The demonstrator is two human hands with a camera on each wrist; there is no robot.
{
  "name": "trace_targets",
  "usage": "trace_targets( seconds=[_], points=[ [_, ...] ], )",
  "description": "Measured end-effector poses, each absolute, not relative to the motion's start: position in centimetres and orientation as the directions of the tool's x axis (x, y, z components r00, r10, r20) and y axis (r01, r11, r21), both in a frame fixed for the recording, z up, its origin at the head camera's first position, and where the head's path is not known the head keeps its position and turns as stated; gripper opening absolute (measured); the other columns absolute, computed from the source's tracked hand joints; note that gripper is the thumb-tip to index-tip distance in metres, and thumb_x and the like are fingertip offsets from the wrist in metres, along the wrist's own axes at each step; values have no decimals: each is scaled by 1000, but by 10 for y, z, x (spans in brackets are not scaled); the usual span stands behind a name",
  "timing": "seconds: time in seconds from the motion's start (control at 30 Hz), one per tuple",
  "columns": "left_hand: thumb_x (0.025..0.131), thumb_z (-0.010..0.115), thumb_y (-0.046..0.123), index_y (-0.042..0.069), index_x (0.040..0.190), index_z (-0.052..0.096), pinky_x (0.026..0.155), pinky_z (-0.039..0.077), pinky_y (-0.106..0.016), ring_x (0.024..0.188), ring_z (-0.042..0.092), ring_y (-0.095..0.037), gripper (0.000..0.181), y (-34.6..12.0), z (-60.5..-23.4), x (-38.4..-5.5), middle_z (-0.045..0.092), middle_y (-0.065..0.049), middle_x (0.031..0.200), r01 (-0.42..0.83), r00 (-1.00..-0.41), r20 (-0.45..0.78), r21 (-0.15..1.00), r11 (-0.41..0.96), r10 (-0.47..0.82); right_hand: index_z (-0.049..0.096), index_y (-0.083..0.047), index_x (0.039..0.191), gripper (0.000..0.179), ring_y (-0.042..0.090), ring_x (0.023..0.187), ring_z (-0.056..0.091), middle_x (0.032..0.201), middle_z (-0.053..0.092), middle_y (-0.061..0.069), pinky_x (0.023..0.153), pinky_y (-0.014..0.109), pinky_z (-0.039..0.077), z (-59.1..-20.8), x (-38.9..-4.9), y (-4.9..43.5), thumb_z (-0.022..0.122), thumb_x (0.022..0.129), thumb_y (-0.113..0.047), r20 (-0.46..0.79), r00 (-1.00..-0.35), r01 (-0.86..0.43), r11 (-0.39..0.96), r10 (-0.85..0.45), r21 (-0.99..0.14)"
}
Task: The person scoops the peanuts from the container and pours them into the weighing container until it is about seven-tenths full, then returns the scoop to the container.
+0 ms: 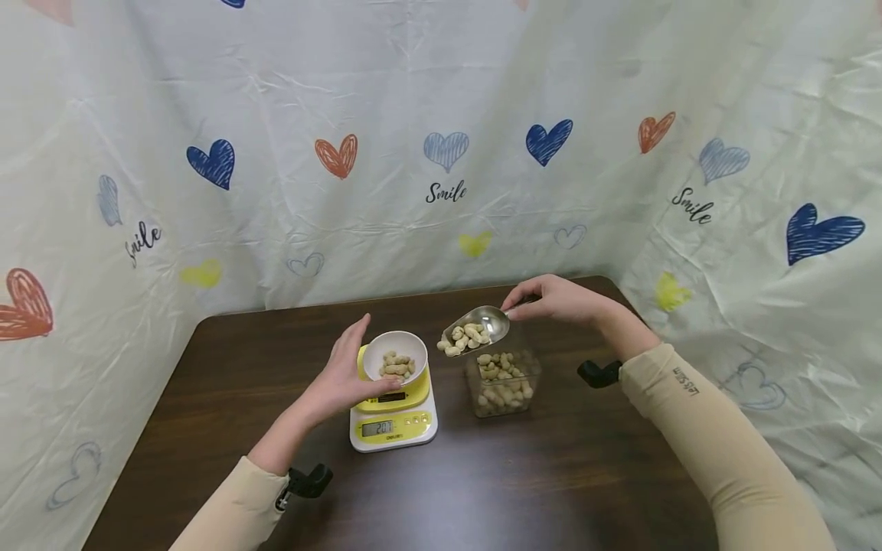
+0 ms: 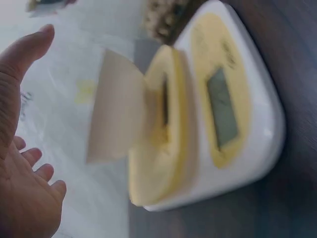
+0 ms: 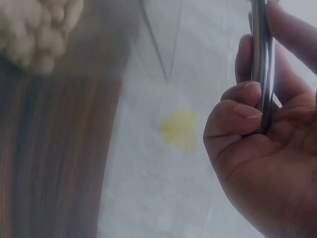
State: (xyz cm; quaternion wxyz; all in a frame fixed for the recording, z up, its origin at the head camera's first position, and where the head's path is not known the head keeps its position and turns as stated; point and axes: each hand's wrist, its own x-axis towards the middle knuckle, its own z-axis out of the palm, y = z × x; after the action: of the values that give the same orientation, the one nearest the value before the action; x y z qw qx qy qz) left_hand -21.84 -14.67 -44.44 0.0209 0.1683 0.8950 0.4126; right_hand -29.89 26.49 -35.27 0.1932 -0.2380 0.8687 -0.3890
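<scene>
My right hand (image 1: 561,300) grips the handle of a metal scoop (image 1: 494,321), with the fingers curled round it in the right wrist view. Unshelled peanuts (image 1: 467,337) lie in the scoop, which is held above a clear plastic container (image 1: 472,386) of more peanuts. A white bowl (image 1: 375,349) with several peanuts in it stands on a yellow and white kitchen scale (image 1: 426,430). Digits show on the scale's display (image 1: 377,428), seemingly 207. Beside the bowl is my left hand (image 1: 338,383), thumb and fingers spread; the left wrist view shows it apart from the bowl (image 2: 119,109).
Scale and container stand side by side on a dark wooden table (image 1: 510,490). A white curtain (image 1: 386,229) printed with hearts hangs behind the table and along both sides. Each wrist carries a black camera mount (image 1: 598,373).
</scene>
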Motion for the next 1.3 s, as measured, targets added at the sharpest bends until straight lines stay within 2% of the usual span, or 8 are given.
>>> trace_targets(
  seconds=[0.2, 0.4, 0.67, 1.07, 1.3],
  points=[
    [73, 88, 58, 20, 166, 7, 114, 22, -67, 154, 8, -35, 129, -152, -466, -222, 11, -10, 169, 246, -942, 39, 755, 608, 334, 77, -20, 114, 29, 24, 116, 60, 128, 66, 1, 98, 49, 47, -359, -296, 244, 77, 92, -39, -177, -816, -224, 584, -550, -780],
    [72, 87, 62, 20, 166, 9, 116, 23, -62, 153, 11, -32, 129, -148, -479, -229, 15, -7, 168, 229, -942, 17, 764, 604, 335, 76, -20, 117, 30, 24, 117, 60, 129, 65, 2, 99, 49, 47, -360, -293, 227, 75, 94, -40, -180, -840, -195, 594, -512, -781],
    [75, 86, 59, 18, 166, 10, 115, 27, -60, 152, 17, -33, 126, -144, -484, -233, 18, -12, 167, 193, -943, -17, 788, 585, 333, 76, -17, 115, 26, 26, 118, 59, 127, 66, 4, 96, 49, 47, -367, -295, 199, 73, 97, -35, -141, -876, -205, 619, -462, -758],
    [76, 87, 56, 12, 164, 22, 113, 30, -59, 149, 22, -35, 118, -146, -488, -237, 29, -14, 161, 173, -955, -9, 794, 583, 296, 76, -21, 111, 17, 20, 105, 63, 118, 67, -1, 87, 43, 52, -377, -297, 165, 73, 97, -30, -58, -885, -300, 661, -462, -688],
    [76, 87, 55, 15, 164, 21, 112, 31, -59, 148, 22, -34, 117, -150, -487, -236, 29, -13, 161, 161, -958, -17, 797, 583, 287, 78, -18, 111, 18, 16, 96, 62, 108, 65, -4, 81, 39, 52, -371, -295, 152, 74, 96, -26, 74, -865, -449, 701, -496, -554]
  ],
)
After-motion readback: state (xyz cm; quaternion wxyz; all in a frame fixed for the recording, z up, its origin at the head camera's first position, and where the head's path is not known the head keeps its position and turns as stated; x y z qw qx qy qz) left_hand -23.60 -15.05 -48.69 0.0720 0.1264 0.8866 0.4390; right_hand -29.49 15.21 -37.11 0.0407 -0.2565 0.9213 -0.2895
